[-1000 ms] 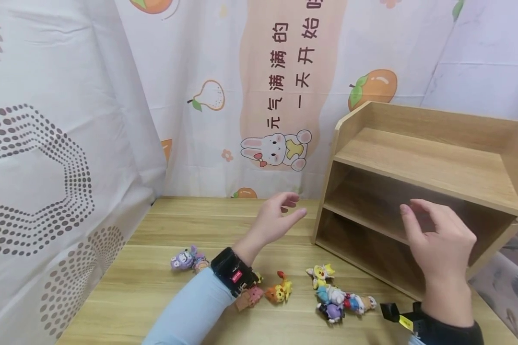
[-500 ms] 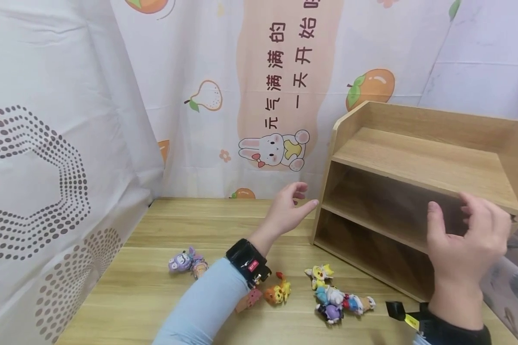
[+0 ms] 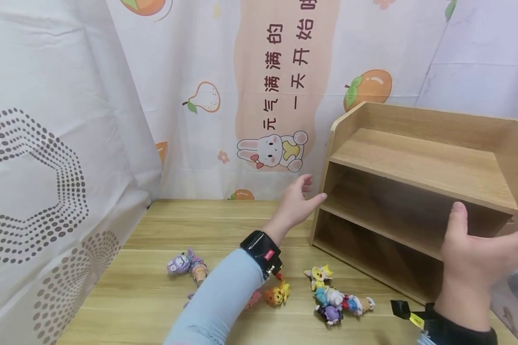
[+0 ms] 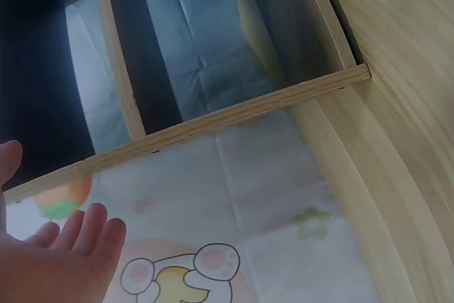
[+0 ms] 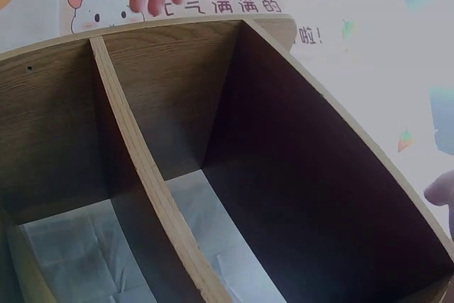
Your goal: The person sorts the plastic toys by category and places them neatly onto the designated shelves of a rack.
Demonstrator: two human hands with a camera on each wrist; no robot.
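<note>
A light wooden shelf unit (image 3: 423, 170) with an upper tray and two compartments below stands on the table at the right. Just beside its left panel is my left hand (image 3: 294, 203), fingers relaxed and holding nothing; the thumb tip overlaps the panel edge in the head view. In the left wrist view, the left hand (image 4: 67, 260) shows at the lower left, fingers just outside the panel. My right hand (image 3: 475, 258) is spread in front of the shelf's right side with nothing in it. In the right wrist view, the thumb (image 5: 441, 191) peeks in beside the shelf.
Several small toy figures lie on the wooden table (image 3: 125, 302): a purple one (image 3: 179, 263), an orange lion-like one (image 3: 275, 294), a yellow-and-white one (image 3: 318, 274), and a blue-and-white cluster (image 3: 330, 296). My left sleeve partly hides others. A printed curtain (image 3: 190, 158) hangs behind.
My left hand has moved right and up to the shelf's left side. The right hand has moved right, and its fingers have spread. The shelf and toy figures stay in place.
</note>
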